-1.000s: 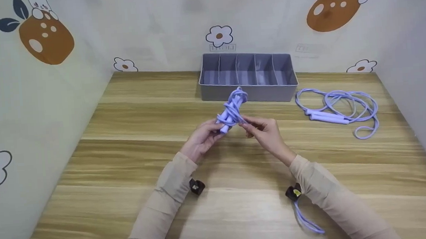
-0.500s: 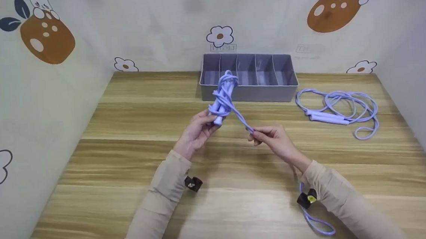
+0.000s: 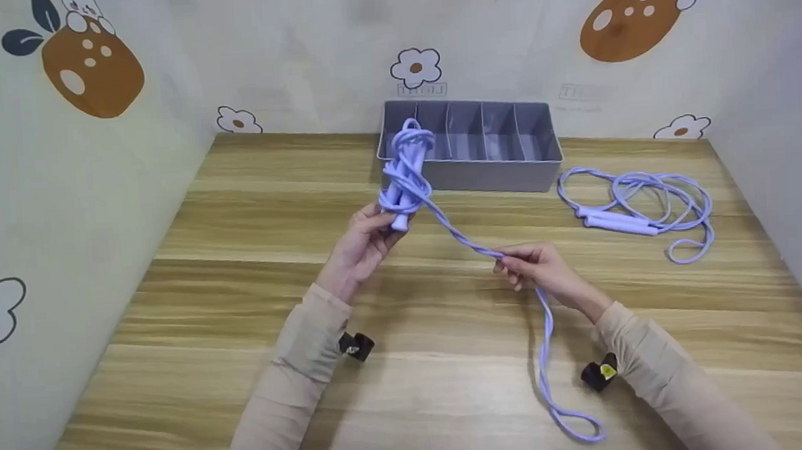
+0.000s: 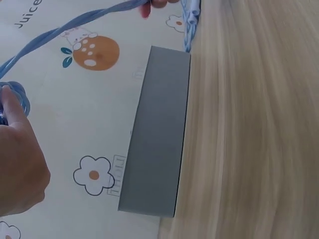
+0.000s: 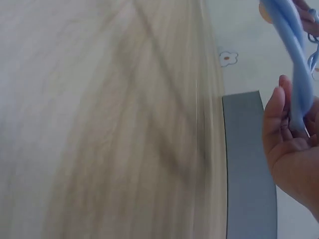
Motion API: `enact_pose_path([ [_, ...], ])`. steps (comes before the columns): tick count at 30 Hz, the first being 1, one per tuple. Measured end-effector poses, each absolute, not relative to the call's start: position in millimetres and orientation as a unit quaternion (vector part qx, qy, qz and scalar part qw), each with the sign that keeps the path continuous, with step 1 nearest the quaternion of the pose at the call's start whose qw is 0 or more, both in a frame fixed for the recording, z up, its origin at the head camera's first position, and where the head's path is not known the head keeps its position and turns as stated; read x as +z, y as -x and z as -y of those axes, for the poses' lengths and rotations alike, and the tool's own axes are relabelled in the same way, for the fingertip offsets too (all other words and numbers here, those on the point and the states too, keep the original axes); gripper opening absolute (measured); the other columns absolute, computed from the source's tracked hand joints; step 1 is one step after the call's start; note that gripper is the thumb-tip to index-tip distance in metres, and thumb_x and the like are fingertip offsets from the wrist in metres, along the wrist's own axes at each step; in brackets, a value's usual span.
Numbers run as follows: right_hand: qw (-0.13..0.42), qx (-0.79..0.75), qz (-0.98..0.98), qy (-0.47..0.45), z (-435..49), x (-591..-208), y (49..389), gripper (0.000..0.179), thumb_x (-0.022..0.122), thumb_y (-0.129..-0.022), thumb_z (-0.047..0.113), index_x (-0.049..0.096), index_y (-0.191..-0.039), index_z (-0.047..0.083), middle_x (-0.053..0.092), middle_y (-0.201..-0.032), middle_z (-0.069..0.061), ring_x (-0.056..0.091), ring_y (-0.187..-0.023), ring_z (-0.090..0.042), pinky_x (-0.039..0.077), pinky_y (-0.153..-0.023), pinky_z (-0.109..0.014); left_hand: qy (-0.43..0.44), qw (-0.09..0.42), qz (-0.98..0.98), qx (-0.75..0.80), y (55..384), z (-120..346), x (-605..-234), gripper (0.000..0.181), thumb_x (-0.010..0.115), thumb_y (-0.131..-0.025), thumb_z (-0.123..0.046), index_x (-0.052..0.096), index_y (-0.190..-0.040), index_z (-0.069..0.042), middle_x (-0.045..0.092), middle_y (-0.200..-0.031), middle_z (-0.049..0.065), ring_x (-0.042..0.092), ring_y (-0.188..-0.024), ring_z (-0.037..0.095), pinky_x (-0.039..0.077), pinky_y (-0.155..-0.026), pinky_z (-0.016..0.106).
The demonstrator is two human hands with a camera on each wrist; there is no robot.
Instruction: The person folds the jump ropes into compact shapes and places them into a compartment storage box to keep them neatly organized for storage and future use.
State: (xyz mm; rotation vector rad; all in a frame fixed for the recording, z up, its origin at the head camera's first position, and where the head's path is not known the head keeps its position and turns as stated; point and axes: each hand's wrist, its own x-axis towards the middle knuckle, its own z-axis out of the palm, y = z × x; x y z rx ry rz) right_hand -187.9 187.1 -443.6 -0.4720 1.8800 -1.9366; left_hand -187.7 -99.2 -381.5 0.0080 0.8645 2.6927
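Note:
My left hand (image 3: 362, 247) grips the lower end of a bundled jump rope (image 3: 406, 172), its blue-purple cord wound around two handles. The bundle is held up, overlapping the left front of the grey box in the head view. To the right, my right hand (image 3: 542, 271) pinches the doubled, twisted cord (image 5: 294, 55) that runs from the bundle. Below that hand the loose cord (image 3: 546, 356) hangs down and ends in a loop near the table's front. In the left wrist view my left hand (image 4: 22, 169) shows at the left edge, the cord stretching up and right.
A grey box (image 3: 493, 175) with several compartments stands at the back against the patterned wall. Right of it a second jump rope (image 3: 619, 221) lies loosely coiled on the wooden table (image 3: 238, 321).
My left hand has moved left and slightly up with the bundle. My right hand has slid right and down along the cord, so a longer stretch shows between the hands.

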Motion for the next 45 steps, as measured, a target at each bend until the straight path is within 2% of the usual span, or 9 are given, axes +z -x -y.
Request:
enact_pose_path([
  [2,0.209,-0.696,-0.669,0.156,-190.4,-445.5,191.9,0.024,0.051,-0.090,0.003,0.067,-0.097,0.019,0.066,-0.079,0.000,0.055,-0.060,-0.005,0.050,-0.052,-0.015,-0.019,0.173,-0.317,0.932,186.6,98.6,-383.0,0.028,0.047,-0.081,0.015,0.067,-0.087,-0.003,0.067,-0.086,0.014,0.066,-0.076,0.021,0.055,-0.071,0.024],
  [6,0.217,-0.686,-0.681,0.138,-192.1,-449.6,204.3,0.022,0.052,-0.089,0.001,0.068,-0.094,0.016,0.067,-0.077,0.000,0.055,-0.059,-0.004,0.050,-0.050,-0.015,-0.068,0.219,-0.356,0.906,180.8,91.9,-386.6,0.022,0.061,-0.073,0.010,0.067,-0.089,-0.005,0.067,-0.086,0.012,0.066,-0.074,0.019,0.055,-0.070,0.024],
  [9,0.221,-0.674,-0.694,0.124,-190.4,-452.1,213.9,0.019,0.055,-0.087,0.001,0.067,-0.101,0.004,0.067,-0.075,0.000,0.056,-0.059,-0.004,0.050,-0.050,-0.015,-0.109,0.260,-0.381,0.880,175.9,85.1,-389.3,0.025,0.058,-0.074,0.011,0.067,-0.090,-0.006,0.068,-0.086,0.009,0.066,-0.073,0.017,0.055,-0.070,0.024],
  [13,0.221,-0.648,-0.720,0.113,-186.7,-450.1,224.6,0.022,0.057,-0.085,-0.001,0.061,-0.104,-0.010,0.066,-0.072,-0.001,0.057,-0.059,-0.006,0.051,-0.052,-0.017,-0.142,0.317,-0.410,0.843,171.6,79.8,-393.9,0.037,0.044,-0.077,0.016,0.068,-0.089,-0.010,0.068,-0.083,0.006,0.064,-0.069,0.014,0.054,-0.066,0.022],
  [20,0.175,-0.561,-0.797,0.137,-177.6,-427.6,235.4,0.031,0.064,-0.080,0.002,0.059,-0.107,-0.013,0.068,-0.078,0.000,0.058,-0.060,-0.006,0.052,-0.056,-0.018,-0.157,0.444,-0.509,0.721,169.7,71.8,-408.1,0.040,0.045,-0.076,0.017,0.069,-0.084,-0.014,0.069,-0.077,0.001,0.062,-0.062,0.009,0.053,-0.061,0.018],
  [24,0.166,-0.543,-0.810,0.148,-170.0,-413.8,236.2,0.034,0.065,-0.081,0.006,0.058,-0.109,-0.013,0.067,-0.075,-0.001,0.057,-0.060,-0.006,0.052,-0.056,-0.020,-0.151,0.479,-0.533,0.681,171.5,67.5,-417.5,0.039,0.045,-0.076,0.018,0.068,-0.081,-0.012,0.068,-0.075,0.001,0.061,-0.060,0.008,0.053,-0.058,0.017],
  [33,0.120,-0.529,-0.826,0.155,-160.1,-394.9,231.7,0.029,0.068,-0.079,0.007,0.064,-0.104,-0.008,0.068,-0.085,-0.014,0.061,-0.063,-0.009,0.052,-0.053,-0.020,-0.082,0.486,-0.563,0.663,175.8,68.0,-429.1,0.038,0.046,-0.076,0.019,0.068,-0.074,-0.012,0.067,-0.071,0.002,0.062,-0.059,0.010,0.053,-0.055,0.018],
  [40,0.062,-0.558,-0.811,0.165,-154.2,-374.2,220.7,0.027,0.069,-0.076,0.002,0.065,-0.100,-0.010,0.068,-0.087,-0.018,0.059,-0.057,-0.006,0.051,-0.050,-0.019,-0.007,0.426,-0.588,0.688,178.6,71.5,-428.7,0.032,0.049,-0.075,0.018,0.066,-0.073,-0.009,0.065,-0.072,0.004,0.061,-0.058,0.012,0.053,-0.053,0.018],
  [45,0.033,-0.579,-0.797,0.168,-144.1,-355.3,203.6,0.024,0.066,-0.075,-0.006,0.062,-0.098,-0.016,0.063,-0.091,-0.030,0.058,-0.054,-0.001,0.052,-0.050,-0.019,0.048,0.374,-0.610,0.697,181.2,71.5,-429.8,0.027,0.053,-0.074,0.016,0.062,-0.096,0.004,0.063,-0.076,0.006,0.060,-0.058,0.013,0.053,-0.053,0.019],
])
